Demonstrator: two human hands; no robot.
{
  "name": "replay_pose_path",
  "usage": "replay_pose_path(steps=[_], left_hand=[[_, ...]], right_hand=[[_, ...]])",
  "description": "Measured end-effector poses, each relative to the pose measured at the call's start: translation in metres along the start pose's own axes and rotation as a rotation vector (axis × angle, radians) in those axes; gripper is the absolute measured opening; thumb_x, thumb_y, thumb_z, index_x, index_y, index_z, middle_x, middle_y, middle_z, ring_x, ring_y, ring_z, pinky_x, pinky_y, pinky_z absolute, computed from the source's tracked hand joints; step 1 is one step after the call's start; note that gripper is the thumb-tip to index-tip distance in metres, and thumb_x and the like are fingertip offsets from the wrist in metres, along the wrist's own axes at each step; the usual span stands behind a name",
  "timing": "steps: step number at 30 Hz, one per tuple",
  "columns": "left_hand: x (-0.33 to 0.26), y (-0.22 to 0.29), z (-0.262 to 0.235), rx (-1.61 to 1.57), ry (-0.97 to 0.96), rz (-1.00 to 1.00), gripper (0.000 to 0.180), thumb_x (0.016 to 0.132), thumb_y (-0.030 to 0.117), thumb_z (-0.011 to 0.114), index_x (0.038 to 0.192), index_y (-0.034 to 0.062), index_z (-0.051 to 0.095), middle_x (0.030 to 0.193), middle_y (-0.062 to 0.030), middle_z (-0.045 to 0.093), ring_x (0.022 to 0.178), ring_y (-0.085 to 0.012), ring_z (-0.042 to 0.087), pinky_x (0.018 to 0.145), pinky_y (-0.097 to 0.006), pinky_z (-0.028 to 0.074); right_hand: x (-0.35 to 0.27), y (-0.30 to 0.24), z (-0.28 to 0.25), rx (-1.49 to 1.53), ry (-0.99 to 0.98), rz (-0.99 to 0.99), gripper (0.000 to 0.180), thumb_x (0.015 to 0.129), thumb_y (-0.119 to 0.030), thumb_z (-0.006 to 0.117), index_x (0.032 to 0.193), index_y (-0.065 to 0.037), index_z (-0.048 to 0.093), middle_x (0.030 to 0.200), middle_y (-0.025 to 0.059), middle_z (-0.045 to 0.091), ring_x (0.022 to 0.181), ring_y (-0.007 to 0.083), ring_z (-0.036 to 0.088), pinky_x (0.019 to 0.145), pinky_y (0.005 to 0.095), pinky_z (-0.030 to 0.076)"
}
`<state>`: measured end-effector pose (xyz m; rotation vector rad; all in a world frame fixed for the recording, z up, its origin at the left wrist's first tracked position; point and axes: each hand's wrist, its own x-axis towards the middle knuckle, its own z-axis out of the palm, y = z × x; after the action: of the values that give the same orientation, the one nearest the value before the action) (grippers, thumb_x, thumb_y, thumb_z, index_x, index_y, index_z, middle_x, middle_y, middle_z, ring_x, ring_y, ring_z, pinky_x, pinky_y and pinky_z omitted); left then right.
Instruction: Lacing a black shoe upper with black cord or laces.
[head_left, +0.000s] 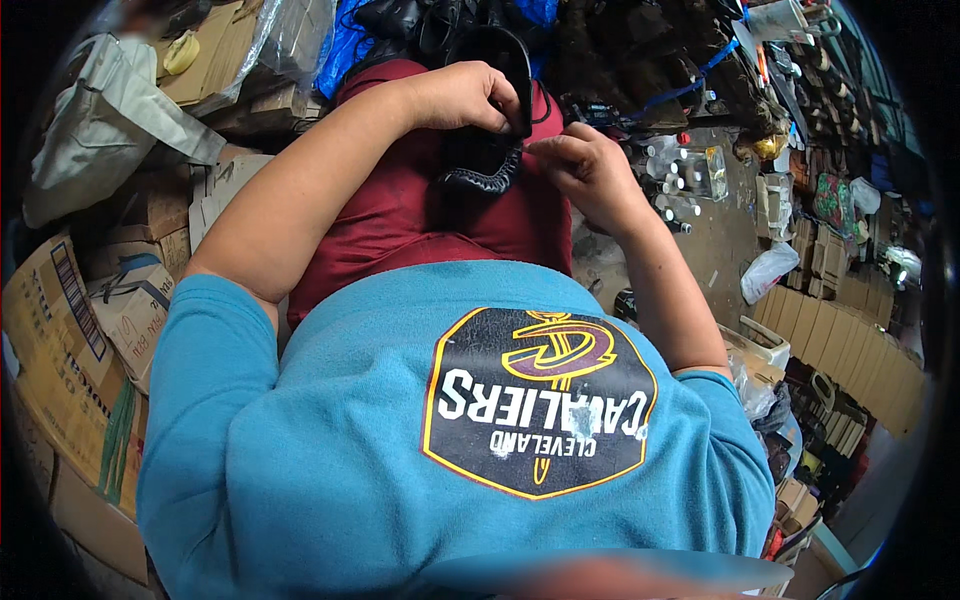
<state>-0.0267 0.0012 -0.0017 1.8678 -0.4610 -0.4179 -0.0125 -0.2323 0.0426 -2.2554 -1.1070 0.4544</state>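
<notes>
A black leather shoe (478, 182) rests on my lap between my red-clad thighs (360, 205). Shiny, ridged stitching runs along its near edge, and a dark curved rim rises at its far side. My left hand (468, 95) is closed on that rim from the left, fingers curled down over it. Close to the stitched edge, on the right, my right hand (595, 172) is pinched, thumb and forefinger together and pointing left at the shoe. Whatever sits in that pinch is too small to make out. A dark cord-like loop curves beside the shoe.
Several black shoes (425, 22) lie on blue plastic beyond my knees. Small bottles (665, 165) and a clear container (705, 172) stand on the floor at right. Cardboard boxes (60, 350) and a pale bag (95, 130) crowd the left. Folded cardboard (835, 345) leans far right.
</notes>
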Motion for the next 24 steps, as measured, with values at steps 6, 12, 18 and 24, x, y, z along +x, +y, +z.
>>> replay_pose_path(steps=[6, 12, 18, 24], left_hand=[[0.000, 0.004, -0.001, -0.132, -0.055, -0.090, 0.018, 0.075, 0.005, 0.064, 0.092, -0.0007, 0.068, 0.086, -0.0049, 0.068, 0.084, -0.0117, 0.061, 0.082, -0.026, 0.046], [-0.003, 0.000, -0.002, -0.211, -0.064, -0.086, 0.019, 0.076, 0.003, 0.063, 0.093, -0.0015, 0.068, 0.086, -0.0040, 0.068, 0.082, -0.0100, 0.061, 0.081, -0.025, 0.047], [0.000, 0.005, -0.002, -0.224, -0.081, -0.101, 0.018, 0.076, 0.003, 0.063, 0.093, -0.0016, 0.068, 0.085, -0.0041, 0.068, 0.082, -0.0097, 0.061, 0.080, -0.025, 0.047], [-0.001, 0.003, -0.002, -0.231, -0.073, -0.103, 0.019, 0.076, 0.002, 0.062, 0.093, -0.0016, 0.068, 0.085, -0.0041, 0.069, 0.081, -0.0096, 0.061, 0.080, -0.025, 0.047]], right_hand=[[0.009, 0.014, -0.001, 0.045, -0.027, -0.005, 0.025, 0.073, -0.003, 0.065, 0.097, -0.011, 0.070, 0.084, 0.0094, 0.059, 0.076, 0.0236, 0.062, 0.069, 0.0321, 0.050], [-0.007, -0.002, 0.009, 0.162, -0.020, 0.133, 0.025, 0.074, -0.003, 0.065, 0.098, -0.006, 0.068, 0.086, 0.0101, 0.060, 0.072, 0.0235, 0.062, 0.066, 0.0321, 0.050], [-0.005, 0.005, 0.017, 0.120, 0.092, 0.059, 0.025, 0.073, -0.005, 0.065, 0.097, -0.011, 0.069, 0.080, 0.0110, 0.060, 0.072, 0.0269, 0.061, 0.063, 0.0333, 0.050], [0.006, -0.008, 0.002, -0.110, 0.024, 0.002, 0.022, 0.071, -0.007, 0.065, 0.092, -0.012, 0.070, 0.079, 0.0099, 0.060, 0.075, 0.0296, 0.062, 0.070, 0.0386, 0.050]])
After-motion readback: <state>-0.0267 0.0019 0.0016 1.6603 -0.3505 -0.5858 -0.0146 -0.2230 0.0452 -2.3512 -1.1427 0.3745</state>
